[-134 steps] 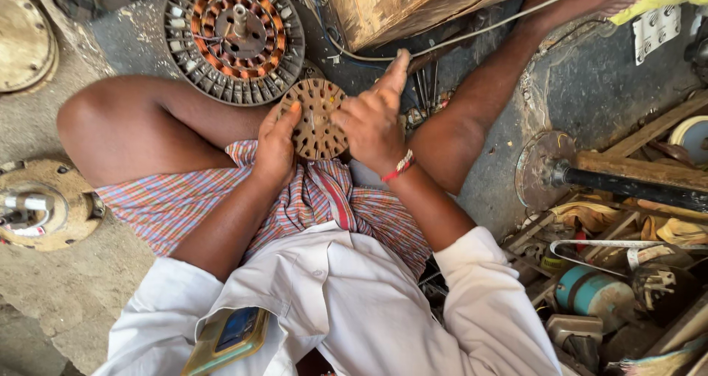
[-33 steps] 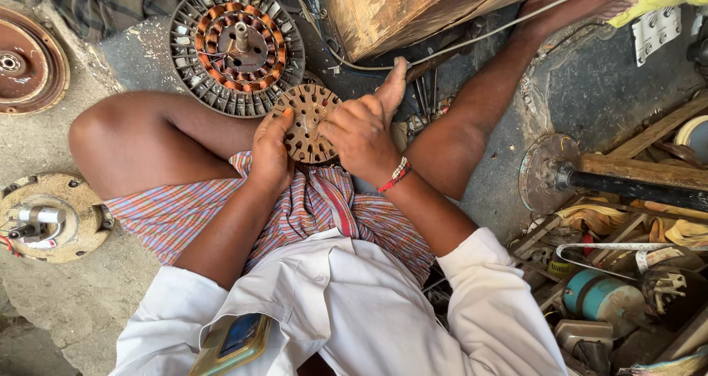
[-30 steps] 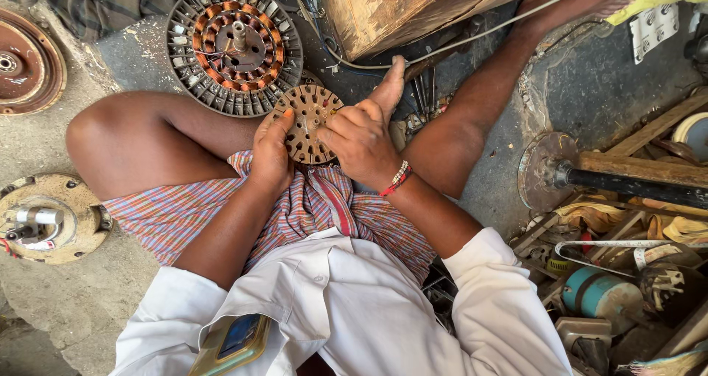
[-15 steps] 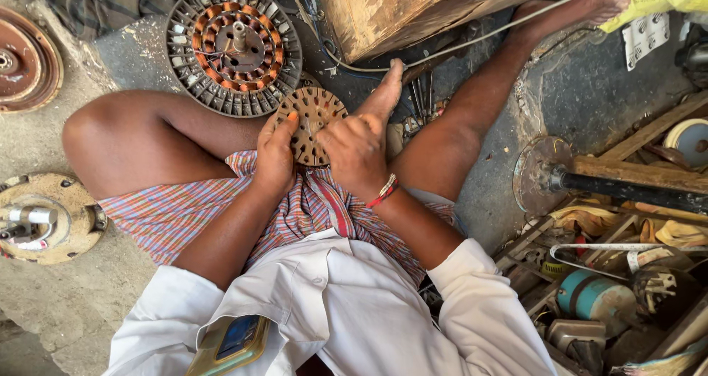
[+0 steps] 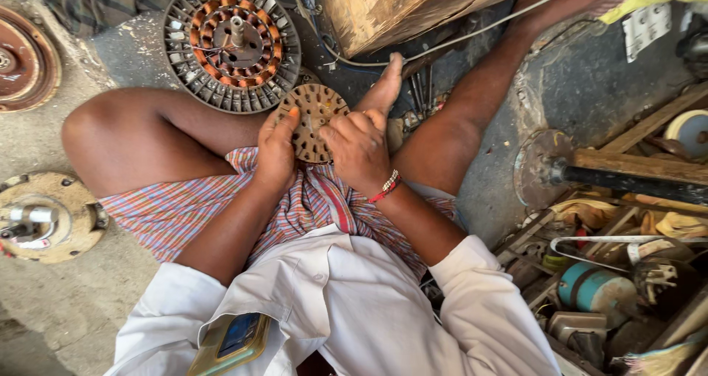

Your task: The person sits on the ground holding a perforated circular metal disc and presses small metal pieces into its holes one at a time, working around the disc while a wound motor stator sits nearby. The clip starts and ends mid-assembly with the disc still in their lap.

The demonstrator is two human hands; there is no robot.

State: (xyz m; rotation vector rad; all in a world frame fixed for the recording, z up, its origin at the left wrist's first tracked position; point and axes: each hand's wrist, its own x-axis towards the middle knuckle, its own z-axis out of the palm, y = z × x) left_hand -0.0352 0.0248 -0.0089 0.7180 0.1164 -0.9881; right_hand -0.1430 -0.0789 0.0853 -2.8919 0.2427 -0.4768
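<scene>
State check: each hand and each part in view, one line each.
Left hand: closed on the small brown disc's left edge.
Right hand: fingers curled over the disc, thumb pointing up.
Small brown disc: held over the lap, holed face up.
Wound motor core: flat on the floor, copper coils exposed, untouched.
Round metal cover: lying on the floor, shaft up.

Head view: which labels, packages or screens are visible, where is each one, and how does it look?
Paper label: top right on the dark floor, whitish rectangle with small dark marks.
Flat device with screen: in the white shirt pocket, bottom left of centre, yellowish rectangular frame, blue display.
</scene>
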